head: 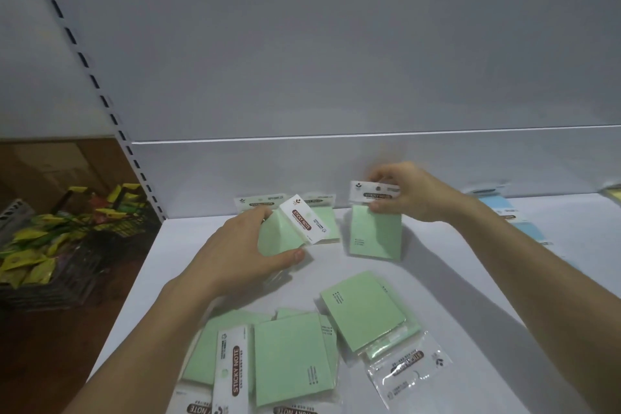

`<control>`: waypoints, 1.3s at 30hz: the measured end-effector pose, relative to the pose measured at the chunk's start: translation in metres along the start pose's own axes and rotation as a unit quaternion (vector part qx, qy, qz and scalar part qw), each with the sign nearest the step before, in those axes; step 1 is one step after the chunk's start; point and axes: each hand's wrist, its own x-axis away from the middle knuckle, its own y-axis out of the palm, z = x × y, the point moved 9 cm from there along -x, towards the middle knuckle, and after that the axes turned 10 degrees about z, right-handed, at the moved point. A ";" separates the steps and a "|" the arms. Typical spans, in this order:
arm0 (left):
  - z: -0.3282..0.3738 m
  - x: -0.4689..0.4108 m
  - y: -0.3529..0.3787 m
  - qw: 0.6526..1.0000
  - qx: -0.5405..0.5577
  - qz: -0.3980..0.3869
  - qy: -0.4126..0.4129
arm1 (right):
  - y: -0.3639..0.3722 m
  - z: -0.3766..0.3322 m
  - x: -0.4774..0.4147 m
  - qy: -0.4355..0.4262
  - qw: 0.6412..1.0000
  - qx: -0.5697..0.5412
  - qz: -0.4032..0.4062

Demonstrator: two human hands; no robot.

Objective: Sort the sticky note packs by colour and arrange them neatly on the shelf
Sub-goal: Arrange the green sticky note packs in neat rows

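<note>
**Both hands holding green sticky note packs at the back of the shelf**

The white shelf (470, 279) fills the scene, its back panel (336, 60) rising at the far side; at far left, beyond the slotted upright (111, 111), a dark wire basket (67, 245) holds yellow and green packets; a heap of green packs (292, 356) lies near, another pair (369, 309) just to its right; pale blue packs (524, 225) lie at far right. The left hand (245, 249) has fingers and thumb closed around a tilted green pack (295, 228), in front of packs (316, 208) against the back; the right hand (406, 191) pinches the header of an upright green pack (376, 232), its lower edge at the shelf.
</note>
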 end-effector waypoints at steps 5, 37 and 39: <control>-0.002 -0.002 -0.004 1.000 -0.006 0.008 0.000 | 0.013 -0.003 0.000 -0.059 0.973 0.174 0.139; 0.008 0.004 -0.019 0.996 0.077 0.017 -0.044 | 0.063 -0.045 0.098 -0.053 0.991 0.028 -0.122; 0.008 0.003 -0.023 0.987 0.147 0.024 -0.060 | 0.065 -0.047 0.106 -0.076 0.984 0.060 -0.149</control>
